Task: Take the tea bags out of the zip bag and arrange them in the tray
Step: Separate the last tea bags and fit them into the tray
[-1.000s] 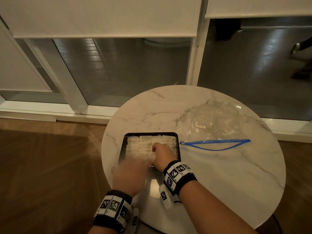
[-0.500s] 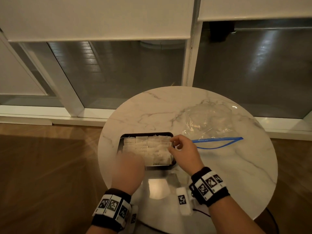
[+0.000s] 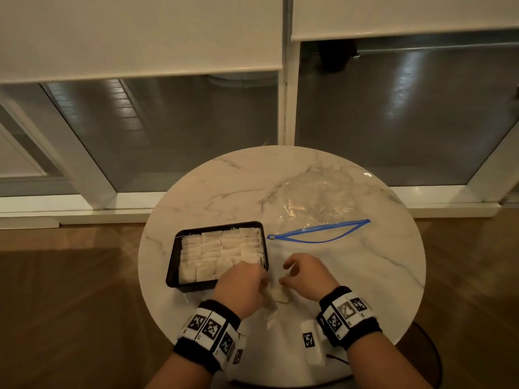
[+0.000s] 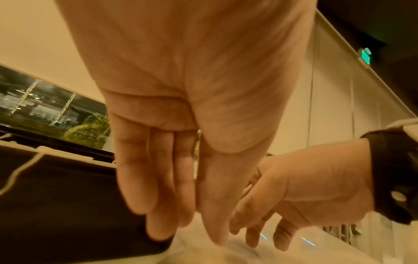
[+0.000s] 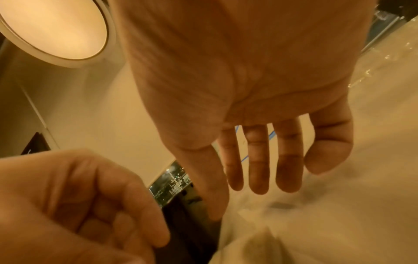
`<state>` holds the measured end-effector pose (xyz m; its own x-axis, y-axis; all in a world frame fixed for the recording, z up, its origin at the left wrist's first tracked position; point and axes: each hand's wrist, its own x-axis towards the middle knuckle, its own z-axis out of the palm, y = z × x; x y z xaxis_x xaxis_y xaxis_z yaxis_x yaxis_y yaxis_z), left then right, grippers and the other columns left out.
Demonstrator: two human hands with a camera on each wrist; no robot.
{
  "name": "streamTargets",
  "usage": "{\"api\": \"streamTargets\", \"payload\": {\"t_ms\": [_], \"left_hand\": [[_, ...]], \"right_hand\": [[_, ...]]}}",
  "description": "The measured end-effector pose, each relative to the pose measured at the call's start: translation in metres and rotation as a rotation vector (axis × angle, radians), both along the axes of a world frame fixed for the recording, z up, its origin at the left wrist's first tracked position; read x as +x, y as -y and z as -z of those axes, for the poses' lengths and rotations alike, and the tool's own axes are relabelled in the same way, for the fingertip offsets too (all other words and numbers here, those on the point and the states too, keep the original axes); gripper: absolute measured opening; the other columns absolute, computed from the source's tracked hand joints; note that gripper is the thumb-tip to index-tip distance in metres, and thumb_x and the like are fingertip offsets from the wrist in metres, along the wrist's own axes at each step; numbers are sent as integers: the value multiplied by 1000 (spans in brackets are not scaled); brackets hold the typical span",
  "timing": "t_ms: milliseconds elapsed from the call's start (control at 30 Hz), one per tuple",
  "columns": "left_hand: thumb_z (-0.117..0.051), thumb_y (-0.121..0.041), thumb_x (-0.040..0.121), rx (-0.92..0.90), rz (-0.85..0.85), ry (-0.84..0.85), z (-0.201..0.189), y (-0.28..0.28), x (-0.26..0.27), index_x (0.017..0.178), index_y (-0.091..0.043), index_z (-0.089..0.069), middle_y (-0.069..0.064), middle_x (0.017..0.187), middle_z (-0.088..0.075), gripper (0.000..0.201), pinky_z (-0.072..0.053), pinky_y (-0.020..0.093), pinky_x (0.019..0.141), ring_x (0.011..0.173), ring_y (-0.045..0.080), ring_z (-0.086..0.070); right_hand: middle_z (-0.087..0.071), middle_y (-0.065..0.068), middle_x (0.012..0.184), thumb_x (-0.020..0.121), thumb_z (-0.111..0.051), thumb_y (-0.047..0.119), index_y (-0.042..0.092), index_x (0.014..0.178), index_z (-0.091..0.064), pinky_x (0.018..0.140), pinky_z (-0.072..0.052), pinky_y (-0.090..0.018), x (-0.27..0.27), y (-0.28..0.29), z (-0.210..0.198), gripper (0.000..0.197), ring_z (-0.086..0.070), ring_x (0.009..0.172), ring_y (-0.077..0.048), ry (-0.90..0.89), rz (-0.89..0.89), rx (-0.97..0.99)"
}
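Resting on round marble table by window: both hands' fingers relaxed, empty.

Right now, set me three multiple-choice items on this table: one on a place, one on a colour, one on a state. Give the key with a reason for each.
1. Where does the zip bag lie relative to the tray?
A. Inside it
B. To its left
C. To its right and farther back

2. What colour is the zip strip?
A. Blue
B. Red
C. Green

3. What is the state of the tray?
A. Upside down
B. Filled with rows of tea bags
C. Bare

Key:
1 C, since the head view shows the clear bag right of the black tray, nearer the window.
2 A, since the strip along the bag's mouth is plainly blue.
3 B, since pale tea bags cover the tray floor in rows.
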<state>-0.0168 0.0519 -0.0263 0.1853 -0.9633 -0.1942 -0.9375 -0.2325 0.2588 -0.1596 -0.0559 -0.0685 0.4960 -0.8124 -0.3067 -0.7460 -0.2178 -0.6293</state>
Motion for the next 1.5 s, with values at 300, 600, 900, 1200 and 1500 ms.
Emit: {"api": "streamTargets", "payload": {"t_ms": [300,600,900,1200,1500], "left_hand": [[-68,-33,87,98,-18,85,13,5,-19,101,-24,-71,-1,96,-66,17,-57,32,80,87,18,-65],[-67,-41,84,96,-47,105,17,-5,-13,99,-25,-74,-3,92,-71,23,-57,32,77,85,18,-68],[-65,-38,93,-87,-233,-370,6,-12,5,94,-28,-77,-11,79,-72,15,-54,20,71,74,1,-66],[-66,-27,96,-278,-408,-849,-6,-11,0,96,-24,-74,-1,84,-76,9,-57,25,59,70,13,-73],[-68,-12,94,-442,-452,-857,-14,-18,5,91,-16,-72,2,87,-73,7,-49,12,55,74,10,-70]], "right_hand": [[-63,3,109,74,-87,30,23,107,-69,90,-55,-31,0,-9,11,39,-64,97,-15,-107,-57,-18],[-62,7,92,80,-78,23,27,82,-64,74,-48,-23,-3,-5,10,14,-59,84,-10,-110,-52,-8],[-70,-2,90,82,-77,11,22,89,-66,64,-51,-24,-23,8,-10,17,-66,79,-15,219,17,215],[-73,-6,98,80,-80,5,18,107,-69,78,-60,-35,-10,-2,-44,32,-72,86,-20,608,-29,377],[-73,-4,99,81,-81,13,21,107,-69,79,-61,-35,-1,-13,-45,30,-72,87,-19,551,-141,334]]}}
